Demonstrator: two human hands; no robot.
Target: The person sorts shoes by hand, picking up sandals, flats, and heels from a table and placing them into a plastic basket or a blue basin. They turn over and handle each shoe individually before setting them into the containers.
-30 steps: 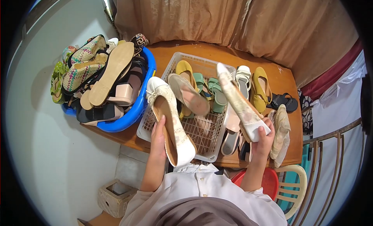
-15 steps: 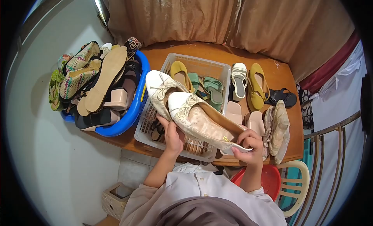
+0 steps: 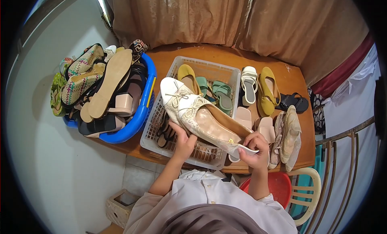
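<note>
A pair of cream ballet flats with white toe caps and thin bows is held over the white crate, toes toward the upper left. One flat overlaps the other, so most of the rear shoe is hidden. My left hand grips the pair along the near side, behind the toes. At the heel end, my right hand is closed on the back edge of the front flat. Inside the crate, below the flats, are a mustard flat, green sandals and dark strappy footwear.
A blue basin heaped with shoes stands at the left. Right of the crate are white sandals, mustard flats, black sandals, pink sandals and beige flats. A red stool is below the table.
The toes of the two flats have come closer together and overlap more. My left hand has shifted slightly right with them; my right hand keeps its hold at the heel.
</note>
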